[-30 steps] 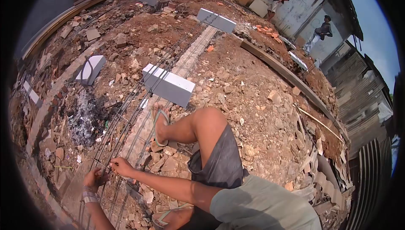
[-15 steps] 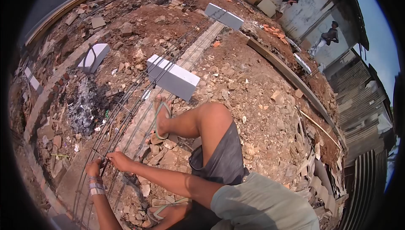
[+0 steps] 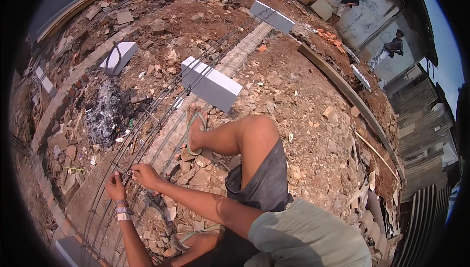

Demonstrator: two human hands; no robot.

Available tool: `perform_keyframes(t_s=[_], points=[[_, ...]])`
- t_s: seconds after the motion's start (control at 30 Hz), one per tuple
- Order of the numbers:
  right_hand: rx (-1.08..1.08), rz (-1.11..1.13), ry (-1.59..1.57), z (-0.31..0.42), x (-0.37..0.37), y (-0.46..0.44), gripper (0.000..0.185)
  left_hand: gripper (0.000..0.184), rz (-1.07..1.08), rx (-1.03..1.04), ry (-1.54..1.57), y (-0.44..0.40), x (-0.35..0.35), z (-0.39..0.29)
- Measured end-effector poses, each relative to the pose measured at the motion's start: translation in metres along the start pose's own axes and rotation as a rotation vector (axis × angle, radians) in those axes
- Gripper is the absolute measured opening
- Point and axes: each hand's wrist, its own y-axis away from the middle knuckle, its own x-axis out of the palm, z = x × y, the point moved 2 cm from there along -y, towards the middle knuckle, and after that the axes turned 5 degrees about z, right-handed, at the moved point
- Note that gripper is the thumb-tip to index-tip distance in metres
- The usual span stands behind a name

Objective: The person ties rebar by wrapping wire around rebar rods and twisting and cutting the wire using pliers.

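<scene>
A long cage of thin steel bars [image 3: 157,101] with cross ties runs diagonally over the ground, propped on light grey blocks. At its near part, my left hand [image 3: 116,188], with a bracelet and a pale band at the wrist, has its fingers closed beside a cross tie [image 3: 120,170]. Opposite it, my right hand [image 3: 145,176] pinches at the same joint from the other side. What either set of fingertips holds is too small to make out. The nearest supporting block [image 3: 215,93] lies beyond my sandalled foot [image 3: 197,130].
Rubble and broken brick cover the reddish ground. An ash heap [image 3: 105,115] lies left of the cage, near another block [image 3: 119,57]. A long wooden plank [image 3: 342,88] crosses the right side. Two people [image 3: 391,46] are by the far wall.
The view has shifted, so the scene sits slightly right and higher. Both hands stay at the same joint of the cage, with small changes in their finger positions.
</scene>
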Motion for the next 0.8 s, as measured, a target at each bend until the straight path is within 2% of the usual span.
perform_keyframes(t_s=[0.07, 0.17, 0.27, 0.37, 0.47, 0.5, 0.53, 0.57, 0.6, 0.63, 0.67, 0.7, 0.77, 0.8], points=[[-0.038, -0.014, 0.018, 0.000, -0.001, 0.001, 0.018, 0.027, 0.135, -0.025, -0.097, -0.013, -0.009, 0.014], [-0.006, 0.018, 0.001, -0.003, 0.000, 0.001, 0.019, 0.021, 0.133, 0.114, -0.495, 0.008, -0.020, -0.053], [-0.006, 0.015, -0.068, -0.009, 0.007, 0.001, 0.019, 0.019, 0.106, 0.357, -0.766, 0.010, -0.019, -0.069], [-0.086, -0.132, -0.090, -0.016, 0.020, 0.005, 0.018, 0.024, -0.102, 0.242, -0.738, 0.015, -0.009, -0.057], [-0.071, -0.081, -0.020, -0.005, 0.009, 0.006, 0.019, 0.027, 0.062, -0.006, -0.650, 0.005, -0.011, -0.065], [-0.078, -0.030, -0.029, -0.005, 0.007, 0.002, 0.022, 0.028, 0.093, -0.022, -0.554, -0.002, -0.012, -0.053], [0.002, -0.019, -0.122, -0.012, 0.009, 0.004, 0.024, 0.031, 0.153, 0.007, -0.431, -0.009, -0.013, -0.035], [0.005, 0.016, -0.053, -0.005, 0.003, 0.003, 0.026, 0.037, 0.215, 0.010, -0.415, -0.009, -0.013, -0.035], [0.080, 0.113, -0.041, 0.008, -0.005, 0.002, 0.026, 0.041, 0.222, -0.020, -0.253, -0.009, -0.011, -0.030], [-0.005, 0.012, -0.135, 0.010, 0.000, 0.004, 0.019, 0.043, 0.235, -0.076, -0.170, -0.017, -0.007, -0.006], [-0.071, 0.004, -0.107, 0.000, 0.004, 0.001, 0.019, 0.042, 0.251, -0.093, -0.223, -0.011, -0.013, -0.025], [0.043, 0.078, -0.088, -0.002, 0.003, -0.002, 0.019, 0.039, 0.256, -0.154, -0.208, -0.007, -0.016, -0.036], [0.190, -0.062, -0.347, -0.007, 0.011, 0.003, 0.022, 0.033, 0.273, -0.182, -0.134, -0.016, -0.016, -0.022], [0.163, -0.043, -0.299, -0.010, 0.013, 0.005, 0.022, 0.032, 0.289, -0.184, -0.105, -0.016, -0.016, -0.018]])
